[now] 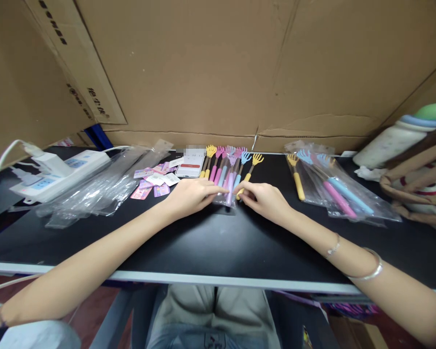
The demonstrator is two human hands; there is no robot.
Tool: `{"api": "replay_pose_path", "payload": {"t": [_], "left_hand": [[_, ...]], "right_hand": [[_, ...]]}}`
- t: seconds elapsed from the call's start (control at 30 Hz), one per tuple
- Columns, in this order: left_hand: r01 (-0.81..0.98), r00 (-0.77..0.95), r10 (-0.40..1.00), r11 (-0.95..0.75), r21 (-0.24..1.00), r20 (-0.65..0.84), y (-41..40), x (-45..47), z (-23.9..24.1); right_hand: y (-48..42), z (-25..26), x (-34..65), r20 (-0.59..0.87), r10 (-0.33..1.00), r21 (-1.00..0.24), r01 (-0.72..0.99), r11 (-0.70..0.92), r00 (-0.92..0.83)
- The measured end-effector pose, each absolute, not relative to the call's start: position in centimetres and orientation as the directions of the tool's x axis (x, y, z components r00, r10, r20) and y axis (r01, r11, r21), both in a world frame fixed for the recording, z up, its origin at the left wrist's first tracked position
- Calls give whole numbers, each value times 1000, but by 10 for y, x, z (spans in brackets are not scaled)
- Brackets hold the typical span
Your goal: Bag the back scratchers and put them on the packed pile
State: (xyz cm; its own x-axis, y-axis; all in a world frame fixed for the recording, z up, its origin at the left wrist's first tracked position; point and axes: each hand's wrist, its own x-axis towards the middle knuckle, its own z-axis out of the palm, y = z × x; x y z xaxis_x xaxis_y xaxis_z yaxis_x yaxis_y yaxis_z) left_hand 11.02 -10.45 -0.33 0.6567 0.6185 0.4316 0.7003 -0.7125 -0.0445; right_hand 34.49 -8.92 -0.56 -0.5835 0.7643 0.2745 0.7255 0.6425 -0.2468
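Note:
My left hand (pixel 191 195) and my right hand (pixel 265 199) meet at the middle of the black table (pixel 210 242). Both pinch the near end of a clear bag (pixel 228 194) with a pale purple back scratcher inside. Just behind it lies a row of several back scratchers (pixel 229 162) with yellow, pink and blue handles and hand-shaped heads, side by side and unwrapped. My fingertips rest on the handle ends of that row.
Bagged scratchers (pixel 330 189) lie at the right. A pile of empty clear bags (pixel 105 182) and small printed cards (pixel 154 182) lie at the left, beside a white power strip (pixel 58 172). A phone (pixel 191 164), a bottle (pixel 396 138), a woven bag (pixel 417 186) and cardboard walls (pixel 218 68) surround the table.

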Motion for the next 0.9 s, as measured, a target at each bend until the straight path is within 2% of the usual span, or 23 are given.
{"api": "replay_pose_path", "payload": {"t": [0.13, 0.23, 0.37, 0.6, 0.9], "left_hand": [[683, 699, 579, -715, -152, 419, -105, 107, 0], [676, 710, 563, -713, -185, 424, -105, 107, -1], [676, 701, 532, -707, -206, 475, -104, 110, -5], [727, 622, 518, -660, -188, 587, -103, 114, -11], [753, 538, 503, -647, -117, 677, -105, 119, -15]], "right_hand": [[-91, -4, 345, 309, 698, -73, 716, 694, -646], [-91, -4, 345, 319, 672, -8, 707, 707, -668], [-92, -4, 344, 332, 653, -17, 688, 725, -680], [-99, -2, 338, 314, 675, -118, 678, 725, -668], [-105, -2, 336, 459, 598, -2, 673, 740, -657]]}}
